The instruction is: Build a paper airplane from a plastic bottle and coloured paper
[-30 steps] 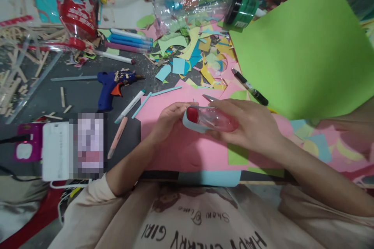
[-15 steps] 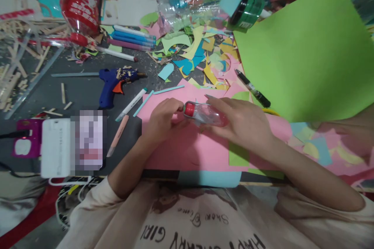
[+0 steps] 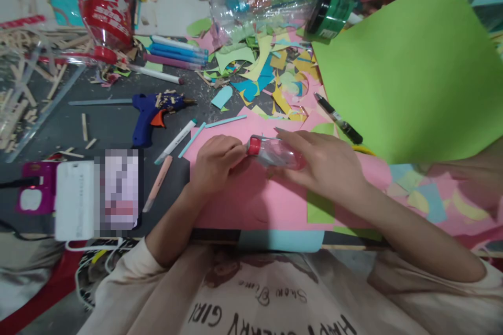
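Observation:
Over a pink paper sheet, a small clear plastic bottle lies on its side with its red cap pointing left. My right hand is wrapped round the bottle's base end, thumb and fingers on either side. Beside the cap, my left hand is closed in a pinch. What sits between its fingertips is hidden. A thin bluish edge shows along the cap and neck. Left of my left hand lie pale blue paper strips, a green-tipped marker and a peach marker.
A blue glue gun lies to the left, near scattered wooden sticks. Paper scraps and large clear bottles fill the back. A black pen rests by a green sheet. Another person's arm reaches in from the right.
My left fingers have turned over and closed nearer the cap. The bottle stays in my right hand, almost unmoved. A light blue paper square at the dark green bottle behind is gone from view.

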Demonstrator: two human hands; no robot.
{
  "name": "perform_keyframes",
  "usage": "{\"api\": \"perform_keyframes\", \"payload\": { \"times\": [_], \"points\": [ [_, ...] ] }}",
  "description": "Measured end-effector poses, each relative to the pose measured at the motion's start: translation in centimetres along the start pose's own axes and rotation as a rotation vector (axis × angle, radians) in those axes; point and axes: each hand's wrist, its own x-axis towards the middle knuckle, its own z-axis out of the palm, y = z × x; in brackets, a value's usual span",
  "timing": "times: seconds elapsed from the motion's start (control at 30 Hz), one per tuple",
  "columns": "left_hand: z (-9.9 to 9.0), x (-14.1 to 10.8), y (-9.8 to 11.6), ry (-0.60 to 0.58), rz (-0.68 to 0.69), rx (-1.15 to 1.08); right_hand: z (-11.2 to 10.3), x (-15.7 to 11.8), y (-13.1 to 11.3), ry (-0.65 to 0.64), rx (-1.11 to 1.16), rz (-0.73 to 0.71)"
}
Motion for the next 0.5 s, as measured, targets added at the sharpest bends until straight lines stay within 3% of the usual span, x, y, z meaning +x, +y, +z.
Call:
{"api": "perform_keyframes", "payload": {
  "times": [0.5],
  "points": [
    [-0.72,0.44,0.04,-0.032,0.059,0.076,0.21,0.01,0.00,-0.002,-0.018,0.007]
  ]
}}
